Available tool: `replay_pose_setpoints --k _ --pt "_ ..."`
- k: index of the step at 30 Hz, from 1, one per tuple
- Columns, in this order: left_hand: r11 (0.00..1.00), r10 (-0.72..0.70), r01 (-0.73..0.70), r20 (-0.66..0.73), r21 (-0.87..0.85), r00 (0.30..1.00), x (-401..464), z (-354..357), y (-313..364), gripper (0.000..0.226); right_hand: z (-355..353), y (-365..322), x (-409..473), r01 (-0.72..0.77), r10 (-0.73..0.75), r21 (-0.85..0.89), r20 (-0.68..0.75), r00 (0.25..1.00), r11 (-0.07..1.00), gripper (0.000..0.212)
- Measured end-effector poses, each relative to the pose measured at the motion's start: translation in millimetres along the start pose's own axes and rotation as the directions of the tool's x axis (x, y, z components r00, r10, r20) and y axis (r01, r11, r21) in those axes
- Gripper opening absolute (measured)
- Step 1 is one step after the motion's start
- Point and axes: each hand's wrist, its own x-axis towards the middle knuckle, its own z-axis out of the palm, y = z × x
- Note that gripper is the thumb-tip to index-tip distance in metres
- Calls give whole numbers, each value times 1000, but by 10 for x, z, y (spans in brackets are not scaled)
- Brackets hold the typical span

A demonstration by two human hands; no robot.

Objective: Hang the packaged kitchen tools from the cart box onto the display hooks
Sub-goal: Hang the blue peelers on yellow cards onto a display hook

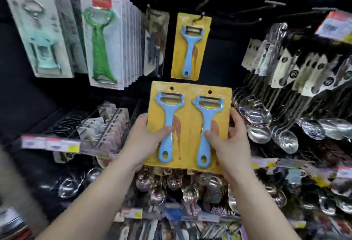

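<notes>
Two yellow carded packs side by side, each with a blue Y-peeler under a blister and a punched hang hole at top. My left hand (147,135) grips the left pack (167,125), thumb across the peeler handle, fingers behind the card. My right hand (226,140) grips the right pack (211,131) likewise. Both packs upright in front of the display, just below a hung pack (190,46) of the same kind on its hook (199,17).
</notes>
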Motion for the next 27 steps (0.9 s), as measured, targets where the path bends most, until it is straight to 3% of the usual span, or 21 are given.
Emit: replay_pose_setpoints --k 2,4,11,18,27 --pt "1000 23 -23 -36 16 999 120 -197 46 33 230 -71 61 22 -22 0 2 1000 1000 85" --pt "999 37 -36 -59 25 998 228 -362 97 39 419 -127 110 43 -43 16 1 999 999 85" --pt "987 147 -144 -39 69 988 515 -693 309 24 796 -345 249 96 -95 54 -21 995 994 86" --pt "984 174 -175 -68 -13 982 666 -691 528 34 791 -624 395 217 -216 45 -39 976 975 75" --pt "967 230 -238 -94 -91 969 678 -556 753 25 622 -840 671 311 -311 111 -23 950 944 66"
